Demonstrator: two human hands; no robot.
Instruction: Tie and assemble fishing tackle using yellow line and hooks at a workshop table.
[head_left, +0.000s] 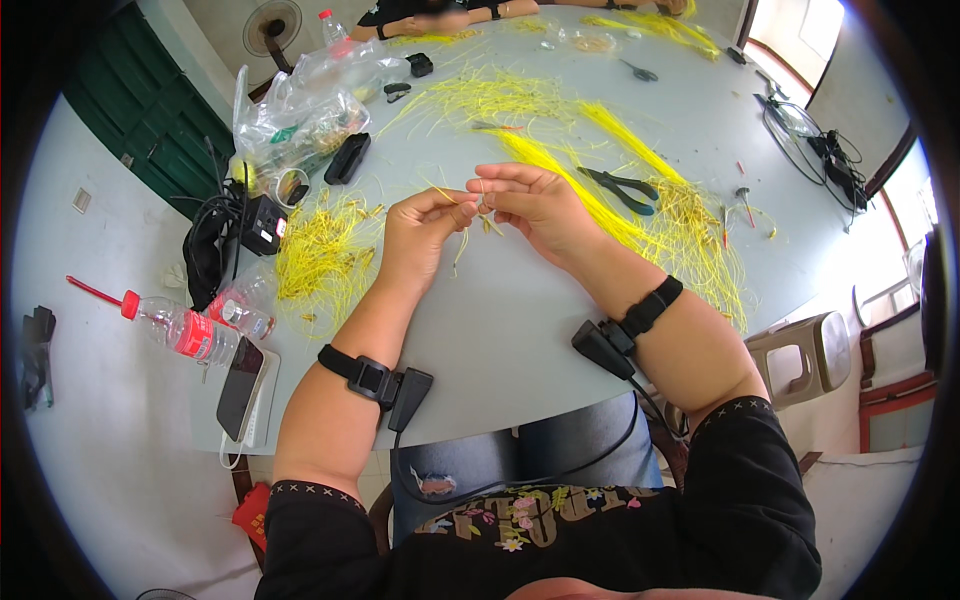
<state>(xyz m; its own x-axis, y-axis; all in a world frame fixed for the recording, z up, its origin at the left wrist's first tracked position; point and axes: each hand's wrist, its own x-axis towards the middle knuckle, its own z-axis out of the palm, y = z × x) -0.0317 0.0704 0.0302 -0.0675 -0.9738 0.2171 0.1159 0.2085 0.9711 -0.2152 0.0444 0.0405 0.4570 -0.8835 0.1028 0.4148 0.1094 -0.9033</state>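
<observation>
Above the middle of the table, my left hand (425, 228) and my right hand (545, 208) meet fingertip to fingertip. A thin yellow cord (461, 250) is pinched in my left thumb and forefinger, and its loose end hangs below them. My right thumb and forefinger close on the same work, where a small loop seems to show; the exact grip is too fine to make out. To the left lies a tangled heap of yellow cords with small brownish ends (325, 250). A long straight bundle of yellow cords (560, 185) stretches out beyond my right hand.
Dark-handled pliers (622, 190) lie right of the bundle, near another cord heap (700, 225). Plastic bags (310, 110), a black case (347, 158), a phone (240, 388) and a bottle (185, 328) line the left side. Another person's hands (440, 24) rest at the far edge.
</observation>
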